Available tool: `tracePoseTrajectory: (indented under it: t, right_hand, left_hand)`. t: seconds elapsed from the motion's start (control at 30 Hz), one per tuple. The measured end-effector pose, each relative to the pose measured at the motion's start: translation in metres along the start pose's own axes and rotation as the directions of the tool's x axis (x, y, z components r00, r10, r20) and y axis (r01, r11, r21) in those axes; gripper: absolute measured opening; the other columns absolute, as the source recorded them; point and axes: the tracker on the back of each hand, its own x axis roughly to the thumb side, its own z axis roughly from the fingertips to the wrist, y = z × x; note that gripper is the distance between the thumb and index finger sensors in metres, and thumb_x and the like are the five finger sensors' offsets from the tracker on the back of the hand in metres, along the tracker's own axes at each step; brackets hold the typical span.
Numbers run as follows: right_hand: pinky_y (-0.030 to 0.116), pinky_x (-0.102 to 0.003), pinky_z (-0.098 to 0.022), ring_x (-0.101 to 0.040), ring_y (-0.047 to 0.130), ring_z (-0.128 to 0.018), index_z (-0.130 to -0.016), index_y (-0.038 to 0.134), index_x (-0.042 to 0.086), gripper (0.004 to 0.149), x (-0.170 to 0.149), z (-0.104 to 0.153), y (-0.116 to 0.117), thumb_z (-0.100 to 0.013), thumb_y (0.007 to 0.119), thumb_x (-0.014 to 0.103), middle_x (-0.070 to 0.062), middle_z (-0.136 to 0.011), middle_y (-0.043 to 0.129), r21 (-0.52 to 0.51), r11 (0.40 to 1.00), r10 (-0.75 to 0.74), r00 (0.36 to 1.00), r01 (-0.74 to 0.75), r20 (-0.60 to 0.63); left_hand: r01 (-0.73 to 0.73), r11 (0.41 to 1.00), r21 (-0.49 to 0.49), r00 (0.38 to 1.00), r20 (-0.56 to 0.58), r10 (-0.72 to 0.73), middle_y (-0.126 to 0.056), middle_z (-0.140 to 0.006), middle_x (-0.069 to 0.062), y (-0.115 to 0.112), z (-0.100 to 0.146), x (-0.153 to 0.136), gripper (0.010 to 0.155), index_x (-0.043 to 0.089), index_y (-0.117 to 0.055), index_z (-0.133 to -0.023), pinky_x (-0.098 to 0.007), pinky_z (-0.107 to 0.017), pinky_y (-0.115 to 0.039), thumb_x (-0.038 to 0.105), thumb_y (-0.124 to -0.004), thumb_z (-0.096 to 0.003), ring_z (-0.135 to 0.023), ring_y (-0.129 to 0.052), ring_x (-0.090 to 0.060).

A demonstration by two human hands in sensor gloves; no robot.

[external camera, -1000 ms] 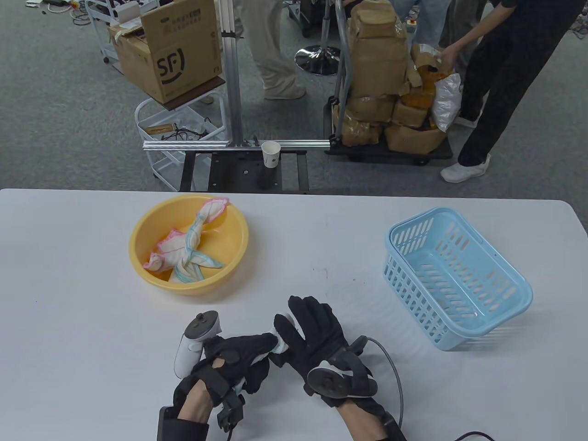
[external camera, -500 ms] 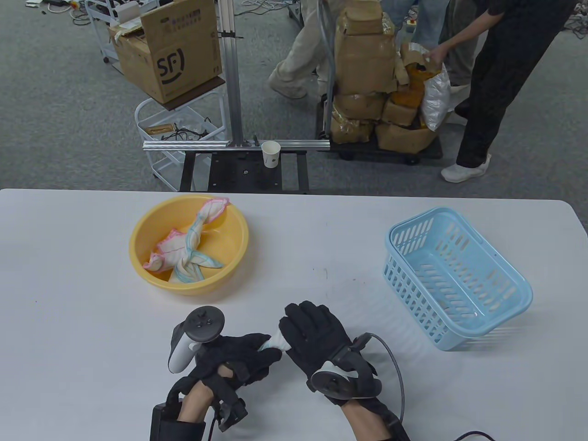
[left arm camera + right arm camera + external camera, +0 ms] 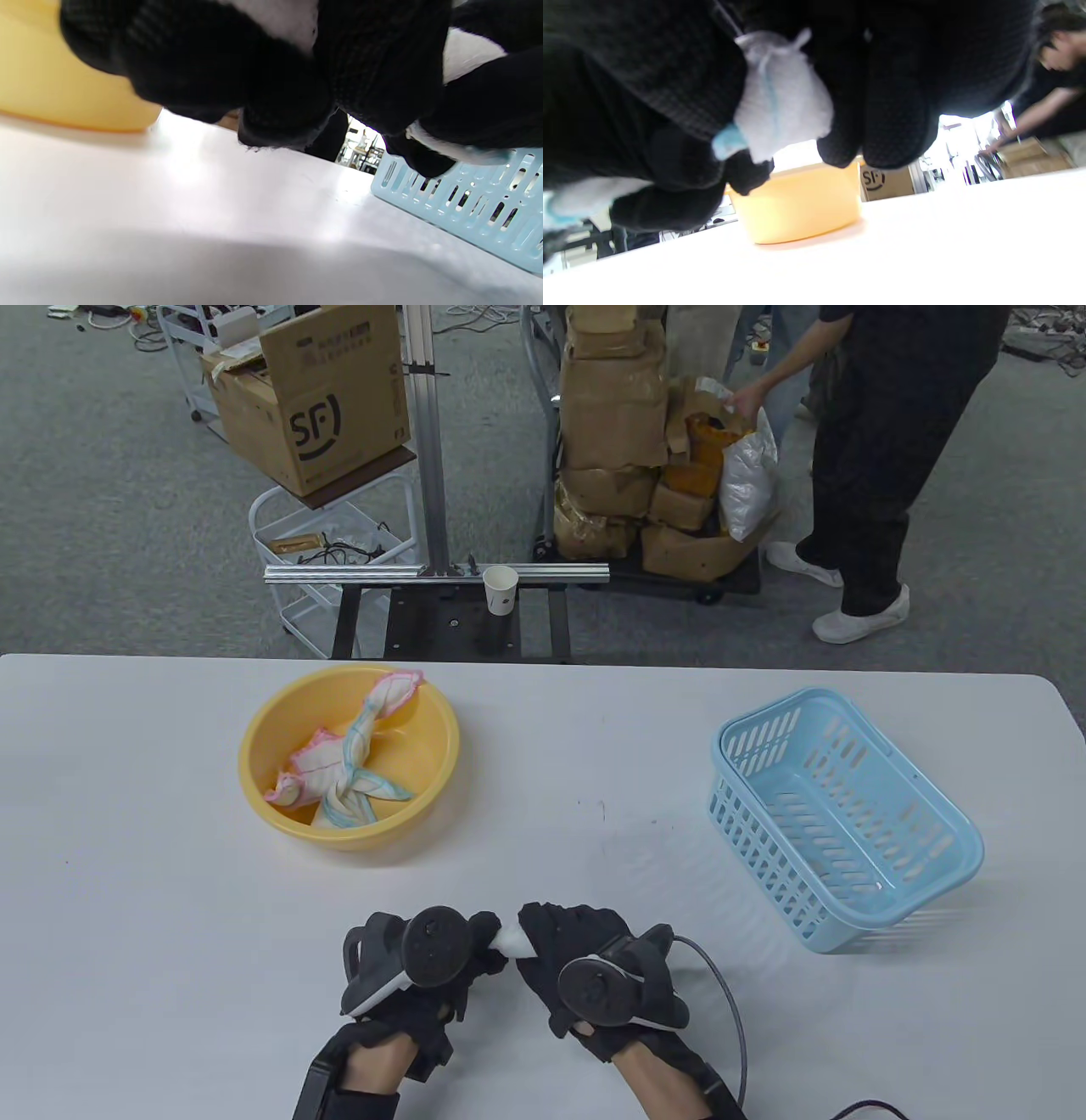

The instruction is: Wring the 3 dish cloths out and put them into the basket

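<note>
Table view: at the near edge of the surface (image 3: 127, 857), left hand (image 3: 424, 976) and right hand (image 3: 585, 959) curl their fingers tight around one white dish cloth (image 3: 512, 942); two more lie in the yellow bowl (image 3: 254, 763) far left; blue basket (image 3: 942, 848) right.

Black gloved fingers (image 3: 891, 106) grip white cloth (image 3: 785, 101); yellow basin (image 3: 797, 203) behind.
</note>
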Motion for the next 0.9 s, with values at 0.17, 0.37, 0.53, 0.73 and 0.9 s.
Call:
tracePoseTrajectory:
  t: [0.17,0.37,0.53,0.73,0.9]
  right_hand:
    - [0.087,-0.055,-0.040,-0.035,0.109,-0.047,-0.081,0.087,-0.002,0.057,-0.012,0.002,-0.002,-0.043,0.099,0.039,-0.021,-0.064,0.105,0.065,0.975,-0.200,0.970,0.210,-0.139]
    - [0.088,-0.054,-0.037,-0.034,0.110,-0.043,-0.079,0.088,-0.004,0.057,-0.029,0.004,0.002,-0.043,0.098,0.039,-0.021,-0.061,0.106,0.124,0.891,-0.389,0.875,0.437,-0.287]
    - [0.088,-0.054,-0.036,-0.034,0.111,-0.042,-0.078,0.088,-0.005,0.057,-0.041,0.005,0.006,-0.043,0.098,0.039,-0.021,-0.060,0.107,0.127,0.795,-0.520,0.775,0.593,-0.360]
    - [0.088,-0.054,-0.038,-0.034,0.110,-0.044,-0.080,0.087,-0.004,0.058,-0.052,0.008,0.014,-0.044,0.098,0.040,-0.021,-0.062,0.106,0.101,0.675,-0.636,0.646,0.731,-0.422]
    - [0.080,-0.055,-0.049,-0.035,0.100,-0.061,-0.093,0.073,0.002,0.063,-0.054,0.009,0.017,-0.047,0.094,0.039,-0.019,-0.078,0.093,0.100,0.668,-0.648,0.642,0.738,-0.410]
  left_hand:
    - [0.046,0.997,0.065,0.998,0.041,-0.049,-0.110,-0.049,0.003,0.000,0.002,0.007,0.056,0.019,-0.097,-0.080,-0.046,-0.036,-0.087,0.041,-0.098,-0.0288,-0.025,-0.104,-0.022]
    - [0.082,0.991,0.108,0.992,0.083,-0.091,-0.111,-0.050,0.004,-0.003,0.003,0.013,0.055,0.020,-0.098,-0.079,-0.046,-0.037,-0.087,0.041,-0.098,-0.0285,-0.026,-0.105,-0.022]
    - [0.084,0.985,0.151,0.989,0.107,-0.101,-0.111,-0.050,0.004,0.001,0.005,0.016,0.054,0.021,-0.099,-0.078,-0.046,-0.037,-0.087,0.042,-0.099,-0.0278,-0.027,-0.105,-0.022]
    - [0.063,0.983,0.174,0.991,0.110,-0.083,-0.109,-0.052,0.004,0.003,0.007,0.016,0.056,0.020,-0.095,-0.081,-0.046,-0.039,-0.087,0.042,-0.097,-0.0292,-0.030,-0.105,-0.022]
    - [0.037,0.986,0.161,0.996,0.073,-0.049,-0.105,-0.063,0.003,0.003,0.009,0.011,0.062,0.019,-0.088,-0.087,-0.048,-0.047,-0.085,0.047,-0.096,-0.0328,-0.043,-0.105,-0.023]
